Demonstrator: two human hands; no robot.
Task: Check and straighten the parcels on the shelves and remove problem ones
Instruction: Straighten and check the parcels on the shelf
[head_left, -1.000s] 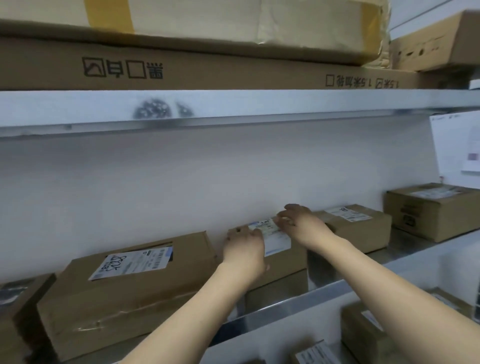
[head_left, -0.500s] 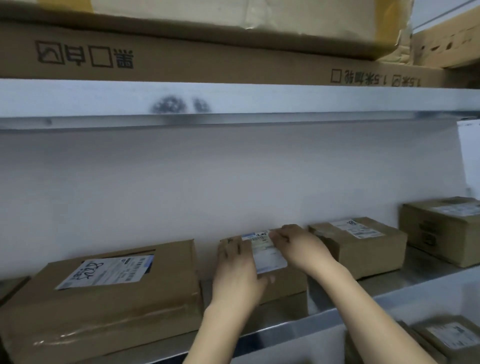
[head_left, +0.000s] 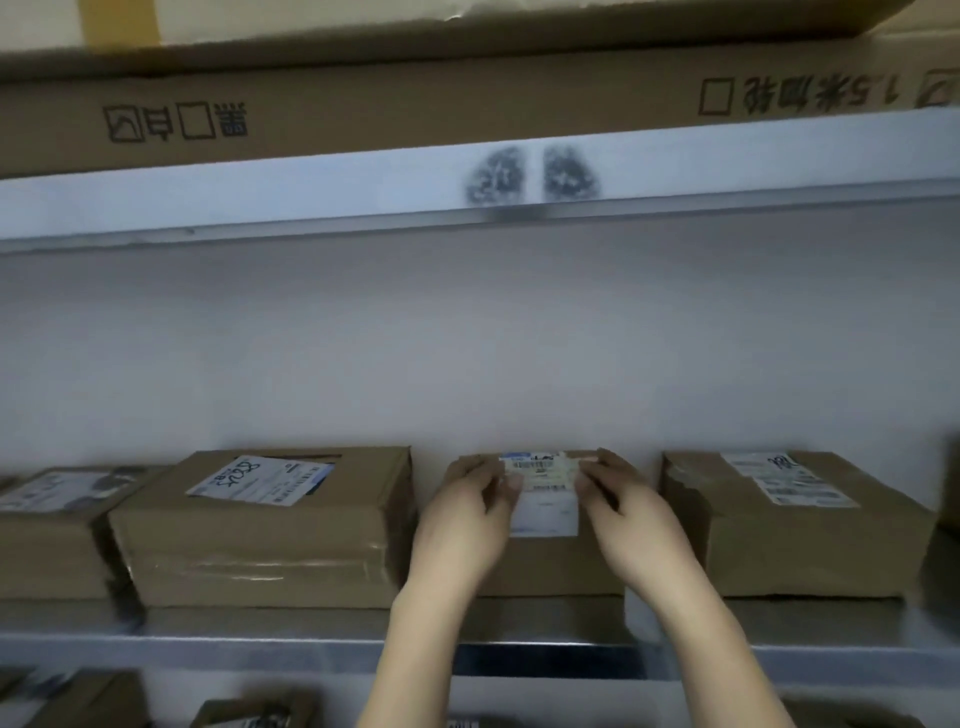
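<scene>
Midway along the shelf (head_left: 218, 647), at its back edge, left hand (head_left: 462, 525) and right hand (head_left: 631, 514) both grasp the small parcel (head_left: 545, 566). Looks like straightening; next calls for a gentle squaring twist.

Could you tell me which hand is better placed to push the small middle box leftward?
Probably the right hand, resting on the small box at its right; the left hand sits between it and the larger box.

A small box (head_left: 545, 566) sits flat on the shelf (head_left: 260, 649), its white label folded over the top front edge. It lies between a wider taped box (head_left: 260, 540) and a crumpled box (head_left: 810, 551) — apart from both.
</scene>
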